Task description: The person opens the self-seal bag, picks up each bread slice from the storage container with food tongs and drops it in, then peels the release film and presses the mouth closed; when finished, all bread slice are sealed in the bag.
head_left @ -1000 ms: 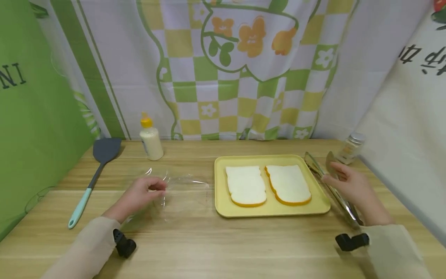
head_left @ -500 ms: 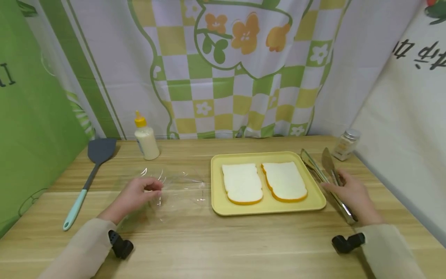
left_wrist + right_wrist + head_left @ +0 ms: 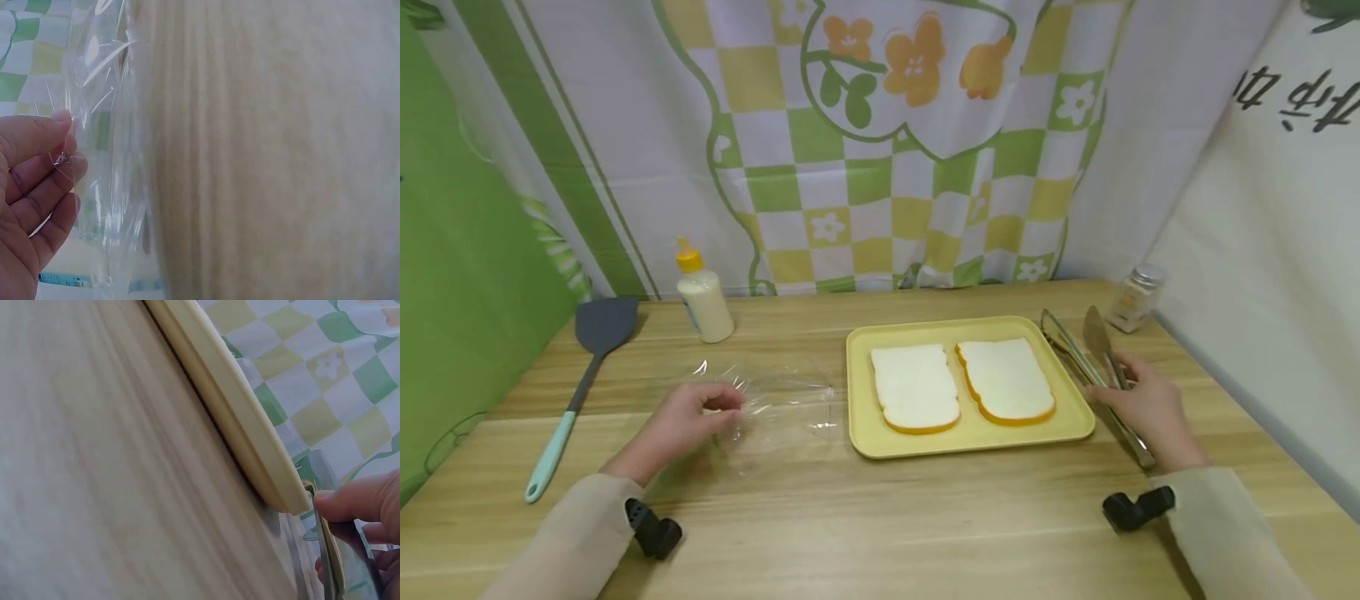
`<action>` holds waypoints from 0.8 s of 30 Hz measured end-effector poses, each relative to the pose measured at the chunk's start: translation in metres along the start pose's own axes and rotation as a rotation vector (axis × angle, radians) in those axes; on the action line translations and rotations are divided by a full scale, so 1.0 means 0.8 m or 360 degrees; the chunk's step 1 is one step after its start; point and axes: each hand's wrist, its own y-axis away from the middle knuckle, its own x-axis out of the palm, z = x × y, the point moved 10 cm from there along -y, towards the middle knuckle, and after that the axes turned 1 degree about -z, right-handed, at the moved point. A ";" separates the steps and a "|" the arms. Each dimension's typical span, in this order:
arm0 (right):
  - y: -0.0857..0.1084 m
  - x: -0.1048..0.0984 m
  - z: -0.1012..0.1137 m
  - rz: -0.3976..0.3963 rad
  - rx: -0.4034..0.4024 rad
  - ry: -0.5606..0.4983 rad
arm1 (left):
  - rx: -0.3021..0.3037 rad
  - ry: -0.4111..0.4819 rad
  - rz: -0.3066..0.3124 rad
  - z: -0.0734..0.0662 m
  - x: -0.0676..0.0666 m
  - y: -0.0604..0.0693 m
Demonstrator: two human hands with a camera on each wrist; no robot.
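Observation:
In the head view my left hand [image 3: 688, 421] pinches a crumpled clear plastic bag [image 3: 786, 408] lying flat left of the tray. The left wrist view has the thumb and fingertips of that hand [image 3: 40, 187] on the edge of the transparent film [image 3: 112, 162]. At the right, my right hand [image 3: 1146, 408] grips metal tongs [image 3: 1097, 335] between thumb and fingers, their two heads spread and pointing away from me. Up close, the right thumb [image 3: 350, 500] presses one tong arm near the tray corner. Two white bread slices with brown crusts, one left [image 3: 915, 387] and one right [image 3: 1006, 379], lie on the yellow tray [image 3: 970, 446].
A squeeze bottle [image 3: 703, 300] with a yellow cap stands at the back left. Left of it lies a spatula [image 3: 587, 367] with a mint handle. A glass shaker jar [image 3: 1137, 297] is at the back right. A patterned curtain [image 3: 887, 183] hangs behind the table.
The head view has shifted, so the scene sits further left. My right fingers have settled lower along the tongs. The left hand keeps its pinch on the plastic bag.

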 end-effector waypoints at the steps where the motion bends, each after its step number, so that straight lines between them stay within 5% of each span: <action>1: -0.001 -0.001 0.001 -0.0013 0.0004 -0.0006 | 0.0001 -0.0005 -0.0001 0.000 0.000 0.000; 16: -0.002 -0.019 0.038 -0.0114 -0.0129 0.0015 | 0.0020 -0.0017 -0.0017 -0.001 -0.003 0.000; 24: 0.004 -0.009 0.071 -0.0017 -0.0213 -0.0062 | 0.0023 -0.0022 -0.0015 0.003 -0.001 0.000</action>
